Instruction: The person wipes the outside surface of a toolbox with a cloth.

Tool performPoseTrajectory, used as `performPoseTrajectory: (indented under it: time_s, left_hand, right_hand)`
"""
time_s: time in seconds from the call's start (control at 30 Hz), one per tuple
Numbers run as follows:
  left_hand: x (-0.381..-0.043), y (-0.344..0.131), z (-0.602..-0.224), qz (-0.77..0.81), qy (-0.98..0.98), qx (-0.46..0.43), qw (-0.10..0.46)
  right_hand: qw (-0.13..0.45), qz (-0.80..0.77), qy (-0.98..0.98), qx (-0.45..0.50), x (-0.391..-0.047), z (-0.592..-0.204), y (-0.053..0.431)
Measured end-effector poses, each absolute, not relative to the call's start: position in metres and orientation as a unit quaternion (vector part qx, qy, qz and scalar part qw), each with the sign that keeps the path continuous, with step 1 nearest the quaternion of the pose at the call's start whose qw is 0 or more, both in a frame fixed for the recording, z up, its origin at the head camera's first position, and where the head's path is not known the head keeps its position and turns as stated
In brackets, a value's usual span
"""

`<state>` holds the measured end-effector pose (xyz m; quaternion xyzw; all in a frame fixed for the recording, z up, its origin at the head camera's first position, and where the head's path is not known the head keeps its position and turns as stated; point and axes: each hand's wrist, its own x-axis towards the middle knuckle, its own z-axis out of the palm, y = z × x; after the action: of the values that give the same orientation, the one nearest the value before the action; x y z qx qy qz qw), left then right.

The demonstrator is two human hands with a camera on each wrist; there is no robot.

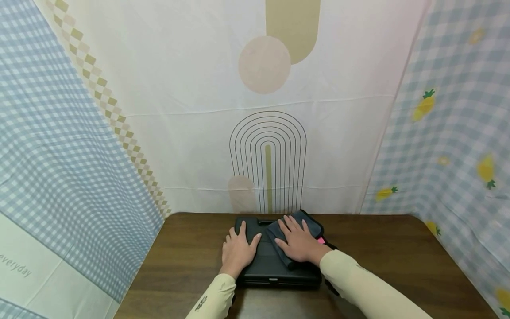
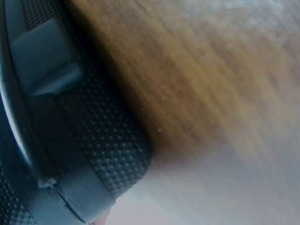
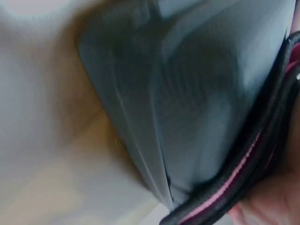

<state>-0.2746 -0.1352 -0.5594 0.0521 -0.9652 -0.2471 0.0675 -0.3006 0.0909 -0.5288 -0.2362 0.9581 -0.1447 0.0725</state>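
Observation:
A black hard case (image 1: 264,262) lies flat on the wooden table, its textured side and a latch (image 2: 49,58) close up in the left wrist view. My left hand (image 1: 238,249) rests on the case's left part with fingers spread and thumb out to the right. On the right part of the lid lies a folded dark grey cloth (image 1: 312,223) with black edging. My right hand (image 1: 295,241) lies flat on this cloth, fingers extended toward the far side. Pink stitching runs along the cloth's edge (image 3: 243,164) in the right wrist view.
The brown wooden table (image 1: 187,261) extends to both sides of the case. Behind it hangs a pale patterned curtain (image 1: 199,155). Blue checked cloth hangs at the left (image 1: 71,133) and right, the latter with a pineapple print (image 1: 424,107).

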Motion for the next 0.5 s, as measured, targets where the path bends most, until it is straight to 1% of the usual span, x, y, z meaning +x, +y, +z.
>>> performPoseTrajectory:
  time_s: [0.2, 0.37, 0.5]
  left_hand:
    - [-0.274, -0.137, -0.559, -0.242, -0.966, 0.055, 0.068]
    - [-0.273, -0.135, -0.557, -0.241, -0.967, 0.057, 0.066]
    - [-0.272, -0.135, -0.558, -0.244, -0.966, 0.058, 0.068]
  right_hand:
    - [0.079, -0.140, 0.961, -0.227, -0.336, -0.532, 0.089]
    - [0.088, -0.135, 0.966, -0.200, -0.360, -0.533, 0.086]
    - [0.125, -0.135, 0.967, -0.174, -0.371, -0.528, 0.084]
